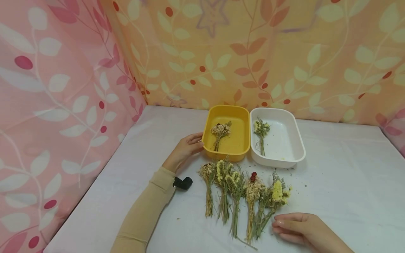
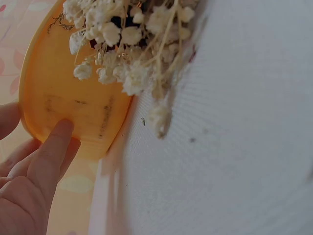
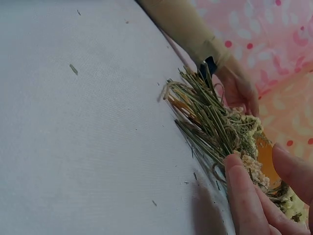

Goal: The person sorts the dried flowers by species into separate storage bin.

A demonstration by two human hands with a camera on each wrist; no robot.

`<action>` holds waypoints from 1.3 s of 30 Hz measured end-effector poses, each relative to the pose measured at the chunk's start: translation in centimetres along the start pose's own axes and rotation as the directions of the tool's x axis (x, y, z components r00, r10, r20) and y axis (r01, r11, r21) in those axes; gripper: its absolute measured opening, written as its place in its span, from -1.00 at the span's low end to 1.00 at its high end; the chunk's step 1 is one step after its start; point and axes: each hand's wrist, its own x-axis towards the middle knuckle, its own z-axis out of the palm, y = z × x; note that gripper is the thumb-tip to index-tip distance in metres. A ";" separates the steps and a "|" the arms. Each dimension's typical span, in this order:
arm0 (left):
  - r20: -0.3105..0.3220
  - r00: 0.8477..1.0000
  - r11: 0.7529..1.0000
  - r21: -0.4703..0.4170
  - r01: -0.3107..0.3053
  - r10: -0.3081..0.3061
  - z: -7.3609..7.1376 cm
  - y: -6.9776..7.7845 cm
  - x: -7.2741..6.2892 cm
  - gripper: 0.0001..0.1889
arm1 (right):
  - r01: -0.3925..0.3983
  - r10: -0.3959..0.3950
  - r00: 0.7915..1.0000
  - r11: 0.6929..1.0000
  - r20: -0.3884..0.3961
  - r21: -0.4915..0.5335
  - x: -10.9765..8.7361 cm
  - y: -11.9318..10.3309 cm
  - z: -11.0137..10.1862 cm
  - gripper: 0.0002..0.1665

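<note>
your right hand (image 1: 310,228) hovers nearest, thumb and fingers apart. past it, the white tray (image 1: 284,140) holds a yellow-flowered bunch (image 1: 262,130); your left hand (image 1: 186,148), fingers extended, touches the yellow tray (image 1: 239,137), where a pale bunch (image 1: 220,130) lies. more dried bunches (image 1: 253,191) lie before both.

The left arm (image 1: 147,207) is stretched forward, the left hand (image 1: 185,150) extending its fingers (image 2: 51,154); the right hand (image 1: 305,228) (thumb (image 3: 293,169) apart from index finger (image 3: 242,196)) angles inward, relaxed.
</note>
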 end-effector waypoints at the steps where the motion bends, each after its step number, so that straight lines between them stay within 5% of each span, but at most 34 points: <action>1: -0.002 1.000 1.000 0.001 0.002 -0.002 0.0 0.0 0.0 -0.41 | 0.000 0.000 1.000 1.000 0.008 0.010 0.1 0.1 0.0 -0.49; 14: 0.004 1.000 1.000 0.021 0.000 0.000 0.1 0.1 0.1 -0.42 | -0.007 0.003 0.999 0.994 0.034 0.113 1.5 0.8 0.2 -0.51; 31: -0.018 1.000 1.000 0.019 0.005 -0.004 0.3 0.4 -0.1 -0.43 | 0.027 -0.011 0.993 0.990 -0.119 0.135 1.8 0.9 1.2 -0.32; 39: -0.018 1.000 1.000 0.015 0.006 -0.005 0.2 0.3 0.0 -0.43 | 0.081 -0.063 0.986 0.991 -0.156 0.110 1.1 0.9 1.2 -0.51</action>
